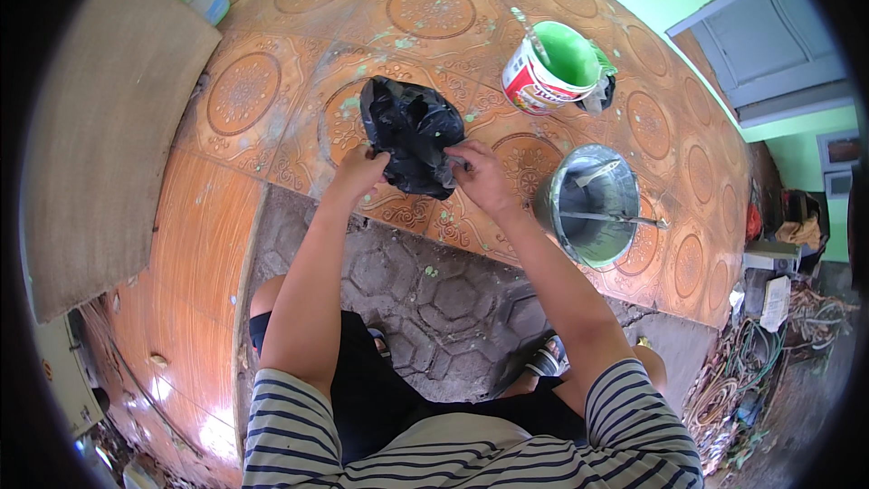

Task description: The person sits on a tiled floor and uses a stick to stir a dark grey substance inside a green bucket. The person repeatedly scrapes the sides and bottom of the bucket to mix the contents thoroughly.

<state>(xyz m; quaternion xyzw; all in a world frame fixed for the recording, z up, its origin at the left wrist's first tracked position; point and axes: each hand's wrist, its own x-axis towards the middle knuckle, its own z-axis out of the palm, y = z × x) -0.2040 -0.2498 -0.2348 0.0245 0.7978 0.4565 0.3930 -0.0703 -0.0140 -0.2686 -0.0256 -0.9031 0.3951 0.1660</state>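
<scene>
A crumpled black plastic bag [412, 131] rests on the orange patterned tiles in front of me, its mouth spread. My left hand [362, 172] pinches the bag's near left edge. On the opposite side, my right hand [480, 177] grips its right edge between thumb and fingers. What lies inside the bag, if anything, is hidden in dark folds. To the right of my right hand stands a grey bucket [549, 204] with a stick across its rim and a flat pale blade inside.
Beyond the grey bucket is a white paint bucket [529, 81], green inside, with a long stick in it. A wooden board [109, 127] stands at left. Coiled ropes and clutter [742, 371] lie at lower right. The raised tiled floor ends at dark hexagonal paving [453, 299].
</scene>
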